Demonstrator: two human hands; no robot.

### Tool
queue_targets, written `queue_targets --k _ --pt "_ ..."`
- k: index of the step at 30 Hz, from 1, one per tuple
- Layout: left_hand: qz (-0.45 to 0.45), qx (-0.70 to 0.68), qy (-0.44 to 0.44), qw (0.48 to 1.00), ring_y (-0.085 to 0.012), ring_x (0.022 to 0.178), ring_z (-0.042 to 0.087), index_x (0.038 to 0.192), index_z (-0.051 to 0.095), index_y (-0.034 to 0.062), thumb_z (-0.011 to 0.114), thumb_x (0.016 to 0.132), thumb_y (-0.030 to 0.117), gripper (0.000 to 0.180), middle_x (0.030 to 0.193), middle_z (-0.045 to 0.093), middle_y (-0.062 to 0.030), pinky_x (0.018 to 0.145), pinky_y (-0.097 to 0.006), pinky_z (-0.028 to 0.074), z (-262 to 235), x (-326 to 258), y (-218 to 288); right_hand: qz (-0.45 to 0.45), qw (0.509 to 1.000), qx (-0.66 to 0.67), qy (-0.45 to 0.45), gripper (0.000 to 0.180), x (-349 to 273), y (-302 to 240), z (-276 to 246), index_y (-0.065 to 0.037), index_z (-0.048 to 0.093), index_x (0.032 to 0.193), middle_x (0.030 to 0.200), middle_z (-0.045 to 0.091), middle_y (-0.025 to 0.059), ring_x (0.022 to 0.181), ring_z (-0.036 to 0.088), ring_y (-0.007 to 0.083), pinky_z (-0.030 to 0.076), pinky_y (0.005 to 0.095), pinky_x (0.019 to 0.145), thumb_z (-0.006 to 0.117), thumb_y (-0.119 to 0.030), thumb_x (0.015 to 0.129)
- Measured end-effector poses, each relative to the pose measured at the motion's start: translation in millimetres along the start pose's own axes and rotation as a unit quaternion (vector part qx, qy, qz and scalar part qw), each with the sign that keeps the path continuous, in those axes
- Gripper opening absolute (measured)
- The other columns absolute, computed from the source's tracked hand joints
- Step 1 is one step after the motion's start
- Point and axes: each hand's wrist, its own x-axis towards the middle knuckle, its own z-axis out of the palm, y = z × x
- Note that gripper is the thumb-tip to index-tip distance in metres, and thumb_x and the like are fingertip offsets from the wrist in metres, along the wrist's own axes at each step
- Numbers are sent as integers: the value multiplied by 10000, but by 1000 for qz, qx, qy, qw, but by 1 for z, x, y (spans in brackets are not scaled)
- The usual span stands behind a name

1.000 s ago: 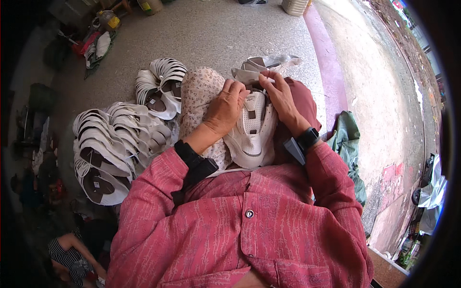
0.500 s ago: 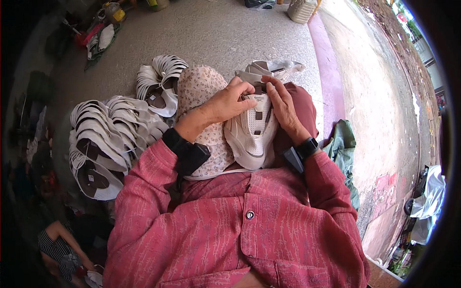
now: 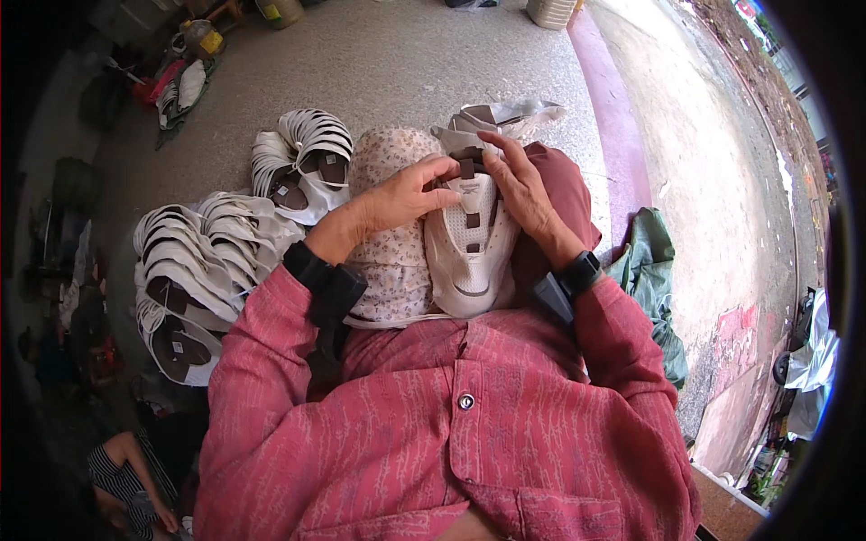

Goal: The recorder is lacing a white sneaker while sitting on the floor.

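Note:
A white shoe upper with a perforated tongue and dark slots lies across my lap, toe toward my body. My left hand grips the left side of its collar, thumb and fingers bent at the edge near the tongue top. On the opposite side, my right hand holds the collar, fingers reaching over the far rim. A dark brown tab shows between the hands. The collar's underside is hidden. More white and brown upper pieces are just beyond the knees.
Bundles of white shoe uppers stand at the left, with another bundle beside the flowered cloth over my left knee. Green fabric lies to the right. A person's arm shows at the lower left. Plastic containers stand farther off.
My left hand has shifted slightly left and its finger has drawn back from the tongue top. More of the brown tab and collar opening now shows. My right hand stays at the collar.

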Motion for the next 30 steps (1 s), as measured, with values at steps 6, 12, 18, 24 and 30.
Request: queue_targets --k 6,12,18,24,30 --pt "-19 -84 -45 995 -114 1008 518 1283 528 33 638 936 194 398 1105 577 -4 903 -261 427 -3 5 18 65 987 145 -32 394 1 3 -2 -43 435 1379 1161 622 104 1081 579 151 456 269 932 490 -174 1011" --pt "24 325 20 945 -107 1035 532 1133 627 36 707 881 201 311 1078 620 -11 921 -259 434 4 11 36 68 991 110 -44 379 1 -3 -8 -40 455 1337 1158 617 109 1073 569 150 453 268 903 505 -104 967" --pt "45 -239 -40 969 -108 947 618 1011 640 35 775 818 144 259 1064 676 -20 864 -256 503 4 8 -2 92 990 -69 82 369 -33 -24 -7 -17 520 1211 1082 592 151 948 605 205 489 303 803 595 -142 872" --pt "39 -292 -48 954 -62 911 597 1110 625 77 782 813 118 339 1009 655 25 834 -222 496 10 13 4 114 966 -229 40 429 -46 -49 -18 4 555 1206 1051 560 164 846 602 259 497 348 755 624 -132 806" --pt "80 211 147 963 -339 1065 579 1175 563 52 774 714 418 626 1089 640 -163 978 -418 340 33 18 6 27 973 -226 40 362 -40 -40 -18 21 624 1124 1002 564 160 828 592 270 490 342 750 636 -94 781"
